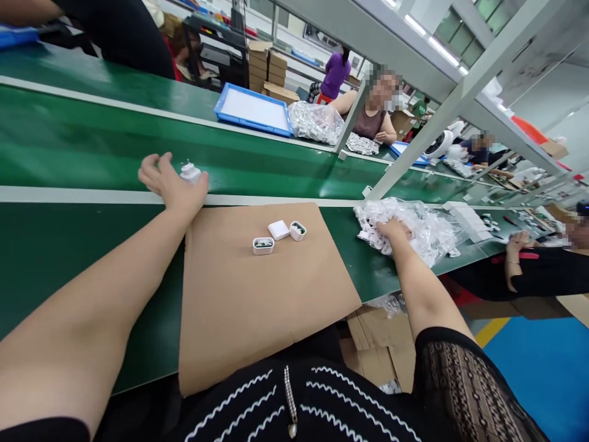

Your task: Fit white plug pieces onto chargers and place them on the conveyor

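Observation:
My left hand (173,187) is over the green conveyor belt, its fingers and thumb spread apart. Between thumb and fingers sits a small white part with thin prongs (190,172), like a plug; it looks to rest on the belt rather than in a grip. On the right, my right hand (394,230) reaches into a clear plastic bag (426,236) of small white plastic parts (370,215); its fingertips are hidden among them. On the cardboard sheet (248,307) before me lie two small white housings (263,246) (298,231) showing green insides, and a closed white piece (278,230).
A white rail (92,195) runs between table and belt. Slanted metal posts (423,129) rise beyond the bag. Across the belt are a blue tray (253,109), silvery bags (315,121) and a seated co-worker (368,123). Another person's arm (513,264) is at far right.

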A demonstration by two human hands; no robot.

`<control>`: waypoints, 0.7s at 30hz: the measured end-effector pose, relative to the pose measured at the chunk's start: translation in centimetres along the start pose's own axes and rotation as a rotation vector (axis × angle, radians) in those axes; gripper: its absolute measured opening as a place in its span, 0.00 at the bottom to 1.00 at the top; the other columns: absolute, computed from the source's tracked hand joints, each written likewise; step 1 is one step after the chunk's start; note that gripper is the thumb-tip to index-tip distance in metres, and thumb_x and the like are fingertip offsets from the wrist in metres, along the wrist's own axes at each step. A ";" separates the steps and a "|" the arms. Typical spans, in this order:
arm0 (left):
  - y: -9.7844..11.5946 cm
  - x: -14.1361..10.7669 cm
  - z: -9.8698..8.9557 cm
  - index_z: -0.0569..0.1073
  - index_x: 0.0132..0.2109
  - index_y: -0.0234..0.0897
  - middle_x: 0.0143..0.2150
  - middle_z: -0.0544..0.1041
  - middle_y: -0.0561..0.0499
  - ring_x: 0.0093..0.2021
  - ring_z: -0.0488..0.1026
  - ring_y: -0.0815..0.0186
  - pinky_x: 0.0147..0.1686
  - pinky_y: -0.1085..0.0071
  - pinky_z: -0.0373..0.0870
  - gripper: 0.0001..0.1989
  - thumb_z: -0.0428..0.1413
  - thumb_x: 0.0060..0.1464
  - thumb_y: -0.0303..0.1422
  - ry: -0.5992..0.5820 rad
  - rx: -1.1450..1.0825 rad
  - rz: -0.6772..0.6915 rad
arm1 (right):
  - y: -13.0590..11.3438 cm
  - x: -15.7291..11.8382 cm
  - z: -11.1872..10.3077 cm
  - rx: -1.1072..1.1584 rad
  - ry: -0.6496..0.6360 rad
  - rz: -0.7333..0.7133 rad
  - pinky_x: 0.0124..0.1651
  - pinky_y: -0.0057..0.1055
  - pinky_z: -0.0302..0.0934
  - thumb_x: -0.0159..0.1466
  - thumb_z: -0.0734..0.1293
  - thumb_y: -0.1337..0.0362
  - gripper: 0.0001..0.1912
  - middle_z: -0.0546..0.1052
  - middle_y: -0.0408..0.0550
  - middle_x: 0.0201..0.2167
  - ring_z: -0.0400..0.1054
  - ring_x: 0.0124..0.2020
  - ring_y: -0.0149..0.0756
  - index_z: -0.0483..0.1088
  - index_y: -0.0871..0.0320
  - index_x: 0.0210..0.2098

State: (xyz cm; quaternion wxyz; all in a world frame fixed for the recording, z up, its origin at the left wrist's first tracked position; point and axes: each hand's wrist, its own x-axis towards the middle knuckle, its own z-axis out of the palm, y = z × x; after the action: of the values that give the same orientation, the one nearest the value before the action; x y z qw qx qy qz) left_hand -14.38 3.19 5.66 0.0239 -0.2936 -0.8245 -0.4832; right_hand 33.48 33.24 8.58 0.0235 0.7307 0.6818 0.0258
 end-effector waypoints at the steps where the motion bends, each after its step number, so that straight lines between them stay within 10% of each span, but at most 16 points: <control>1: 0.4 -0.4 -0.3 0.57 0.70 0.23 0.72 0.49 0.38 0.71 0.44 0.49 0.73 0.49 0.40 0.40 0.59 0.66 0.49 -0.010 0.008 0.068 | 0.0 0.5 -0.3 0.034 -0.018 0.016 0.68 0.61 0.50 0.67 0.63 0.46 0.44 0.62 0.82 0.67 0.59 0.69 0.70 0.58 0.73 0.70; 6: 2.4 -4.5 -1.4 0.72 0.62 0.32 0.64 0.69 0.42 0.66 0.60 0.53 0.68 0.54 0.59 0.26 0.58 0.63 0.43 -0.334 -0.055 0.321 | -0.9 -0.1 -0.1 0.110 -0.034 -0.072 0.69 0.49 0.54 0.69 0.61 0.46 0.40 0.67 0.74 0.67 0.61 0.68 0.63 0.62 0.71 0.68; 13: 2.7 -11.5 -1.3 0.60 0.74 0.45 0.76 0.59 0.43 0.70 0.62 0.44 0.70 0.47 0.60 0.50 0.65 0.50 0.57 -0.870 -0.107 0.203 | -0.7 -6.0 0.3 0.132 -0.017 -0.440 0.59 0.48 0.64 0.66 0.64 0.54 0.31 0.76 0.67 0.57 0.71 0.58 0.60 0.63 0.64 0.63; 21: 2.3 -14.8 1.0 0.75 0.60 0.40 0.57 0.81 0.42 0.54 0.78 0.46 0.58 0.51 0.73 0.38 0.66 0.47 0.57 -0.779 -0.238 -0.020 | 0.5 -13.1 -2.5 -0.080 -0.095 -0.619 0.58 0.46 0.63 0.66 0.65 0.61 0.21 0.74 0.66 0.58 0.66 0.61 0.60 0.68 0.62 0.57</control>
State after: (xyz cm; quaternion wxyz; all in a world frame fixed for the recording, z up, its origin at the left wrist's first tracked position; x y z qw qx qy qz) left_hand -0.77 -1.96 2.15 -0.3290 -0.4472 -0.7131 -0.4281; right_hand 32.89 20.13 11.02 0.0909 0.4875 0.8683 0.0100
